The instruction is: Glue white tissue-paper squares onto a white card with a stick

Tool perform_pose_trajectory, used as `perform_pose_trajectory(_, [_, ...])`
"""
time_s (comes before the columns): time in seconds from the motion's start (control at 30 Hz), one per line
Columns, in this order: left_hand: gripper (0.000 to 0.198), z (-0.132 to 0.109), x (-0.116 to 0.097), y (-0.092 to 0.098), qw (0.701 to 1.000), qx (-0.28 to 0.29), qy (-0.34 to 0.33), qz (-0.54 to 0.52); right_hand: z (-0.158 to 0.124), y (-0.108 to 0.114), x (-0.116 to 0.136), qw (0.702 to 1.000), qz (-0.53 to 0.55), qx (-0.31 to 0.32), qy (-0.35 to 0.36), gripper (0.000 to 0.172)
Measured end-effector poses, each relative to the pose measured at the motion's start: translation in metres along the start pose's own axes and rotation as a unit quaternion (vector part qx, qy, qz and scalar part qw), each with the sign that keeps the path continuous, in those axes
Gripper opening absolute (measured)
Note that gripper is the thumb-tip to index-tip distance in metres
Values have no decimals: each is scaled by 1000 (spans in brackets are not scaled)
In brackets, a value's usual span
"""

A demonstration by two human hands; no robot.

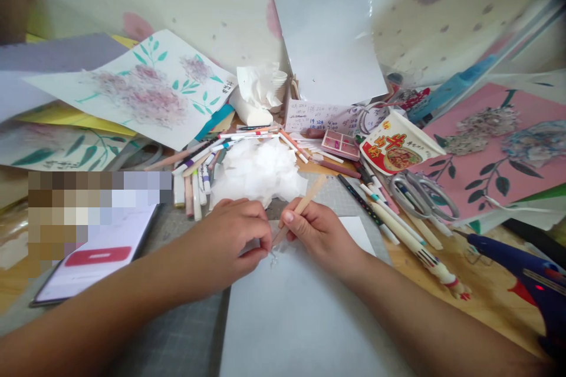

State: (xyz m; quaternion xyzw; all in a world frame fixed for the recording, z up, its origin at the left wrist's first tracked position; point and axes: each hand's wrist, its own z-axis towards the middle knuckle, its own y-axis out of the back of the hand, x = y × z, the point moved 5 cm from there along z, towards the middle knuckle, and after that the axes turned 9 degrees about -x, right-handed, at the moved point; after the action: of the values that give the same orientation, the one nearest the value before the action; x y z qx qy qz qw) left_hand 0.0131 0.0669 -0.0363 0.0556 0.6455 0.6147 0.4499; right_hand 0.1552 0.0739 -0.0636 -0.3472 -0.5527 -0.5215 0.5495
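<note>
Soft, even daylight, faint shadows — edges bend and blur, a pixelated block sits at left.

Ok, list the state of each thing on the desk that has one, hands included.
Left hand, pinched on a tiny piece, too small to identify.
Right hand, gripping a wooden stick, tilted.
Phone, lying flat, screen lit.
Glue gun, lying down, red light on.
Noodle cup, tipped on its side.
Scissors, lying flat, blades unclear.

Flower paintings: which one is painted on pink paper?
The painting at the right edge, beside the scissors. The two at the left are on pale paper.
</note>
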Motion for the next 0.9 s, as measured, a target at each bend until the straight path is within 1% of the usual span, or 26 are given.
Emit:
perform_pose_trajectory(0.13, [14,1,-1,-4,1000,12,1,0,0,1,1,1000,-18,3,9,26])
perform_pose_trajectory(0.33, [14,1,-1,-7,1000,18,4,18,0,0,3,999,-25,18,17,26])
perform_pose_trajectory(0.57, [15,1,0,-9,999,22,6,30,6,-2,0,997,-62,43,-22,27])
perform_pose_trajectory(0.73, [15,2,0,-11,999,27,15,31,9,-3,1,993,-99,58,-22,30])
perform_pose_trajectory(0.83, [16,2,0,-12,999,33,17,33,9,-3,2,993,-100,61,-24,31])
perform_pose_trajectory(0.9, [15,3,1,-12,999,32,21,30,9,-3,1,994,-80,65,-33,32])
